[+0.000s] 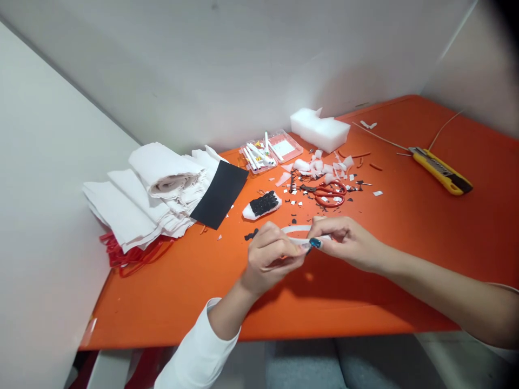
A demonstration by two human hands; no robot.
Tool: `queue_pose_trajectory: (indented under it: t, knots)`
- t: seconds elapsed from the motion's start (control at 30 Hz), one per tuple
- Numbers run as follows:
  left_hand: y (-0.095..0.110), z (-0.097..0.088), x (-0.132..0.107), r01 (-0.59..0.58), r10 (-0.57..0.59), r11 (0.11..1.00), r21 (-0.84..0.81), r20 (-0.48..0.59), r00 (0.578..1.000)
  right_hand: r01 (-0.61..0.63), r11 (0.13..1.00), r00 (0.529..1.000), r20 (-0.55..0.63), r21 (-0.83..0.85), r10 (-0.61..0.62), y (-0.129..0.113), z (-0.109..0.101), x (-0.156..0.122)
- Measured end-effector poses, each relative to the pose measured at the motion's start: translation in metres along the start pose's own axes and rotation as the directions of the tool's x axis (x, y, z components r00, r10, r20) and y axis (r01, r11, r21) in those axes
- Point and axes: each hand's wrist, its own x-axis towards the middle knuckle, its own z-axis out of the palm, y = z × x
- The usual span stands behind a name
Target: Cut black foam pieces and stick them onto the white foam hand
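My left hand (271,258) and my right hand (351,242) meet just above the front half of the orange table. Both are closed in a pinch on a thin white strip (298,229), which bends in a loop between them. Whether it is paper or tape I cannot tell. Parts of it are hidden behind my fingers. Beyond my left hand lies a small white foam piece (250,212) with black scale-like bits across its top. Red-handled scissors (330,197) lie behind my right hand, among scraps.
White foam offcuts (302,165) and black bits litter the table (182,308). A white foam block (320,129), a clear case (290,146) with white markers, a black sheet (220,194) and folded white material (121,200) lie around. A yellow box cutter (441,170) rests at right.
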Motion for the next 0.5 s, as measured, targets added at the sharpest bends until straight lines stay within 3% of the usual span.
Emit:
queue_pose_trajectory:
  t: [0.17,0.23,0.3,0.37,0.43,0.5]
  knots:
    - [0.009,0.0,0.002,0.145,-0.147,0.977,-0.158,-0.002,0.989,-0.051,0.991,0.999,0.008,0.123,0.05,0.007,0.0,0.002]
    - [0.008,-0.001,0.003,0.213,-0.225,0.948,-0.236,-0.024,0.974,-0.079,0.993,0.992,-0.089,0.084,0.087,0.009,-0.009,0.006]
    - [0.001,-0.003,0.004,0.325,-0.352,0.9,-0.291,-0.047,0.935,-0.096,0.993,0.955,-0.286,-0.071,0.072,0.011,-0.026,0.011]
    - [-0.01,-0.002,0.004,0.486,-0.528,0.815,-0.316,-0.06,0.847,-0.147,0.924,0.874,-0.484,-0.354,-0.047,0.015,-0.05,0.016]
    - [-0.022,0.001,0.003,0.638,-0.702,0.675,-0.37,-0.058,0.71,-0.272,0.731,0.777,-0.591,-0.626,-0.218,0.021,-0.078,0.018]
    - [-0.032,0.005,0.001,0.732,-0.815,0.519,-0.44,0.003,0.579,-0.469,0.554,0.708,-0.668,-0.688,-0.229,0.03,-0.105,0.017]
